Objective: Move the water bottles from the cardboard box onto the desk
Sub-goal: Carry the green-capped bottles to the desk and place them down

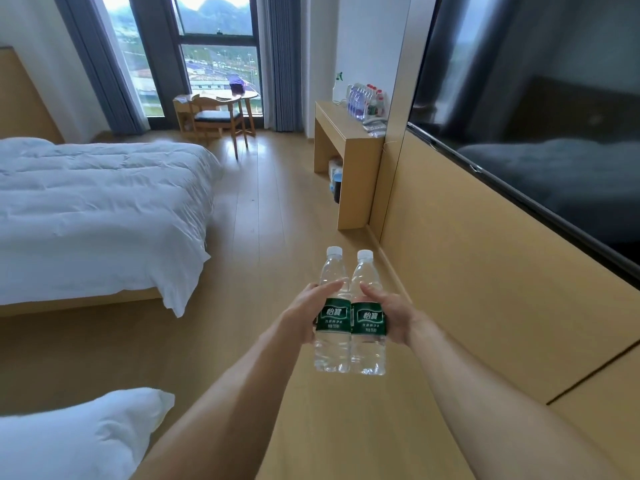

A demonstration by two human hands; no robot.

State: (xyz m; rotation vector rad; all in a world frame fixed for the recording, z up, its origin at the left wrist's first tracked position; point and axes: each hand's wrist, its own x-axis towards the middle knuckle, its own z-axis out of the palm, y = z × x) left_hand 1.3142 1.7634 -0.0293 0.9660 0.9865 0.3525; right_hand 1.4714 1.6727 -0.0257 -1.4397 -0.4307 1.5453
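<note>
Nearest the camera, a white pillow (79,434) lies at lower left. Both bare forearms extend forward over the wood floor (263,209).

The left hand (304,315) wraps the left bottle (333,327) at its green label, thumb laid across the front of the bottle above the label, fingers curled round the far side. The right hand (393,317) wraps the right bottle (367,329) in the same manner, thumb on the front near the shoulder. Both bottles are upright, clear, white-capped and held in the air side by side, with their labels touching.

To the left stands a bed (97,209) with a white duvet. To the right, a wood wall panel (485,278) carries a dark TV screen (540,109).

Farther on, the desk (346,143) stands against the right wall, well apart from the held bottles. On its top, at the wall end, a cluster of bottles (363,98) stands upright; some have red caps. Items sit on the floor under the desk; they cannot be identified.

At the far end, a chair (218,119) and a small round table (239,95) stand before the window (214,39), flanked by grey curtains (280,60).
</note>
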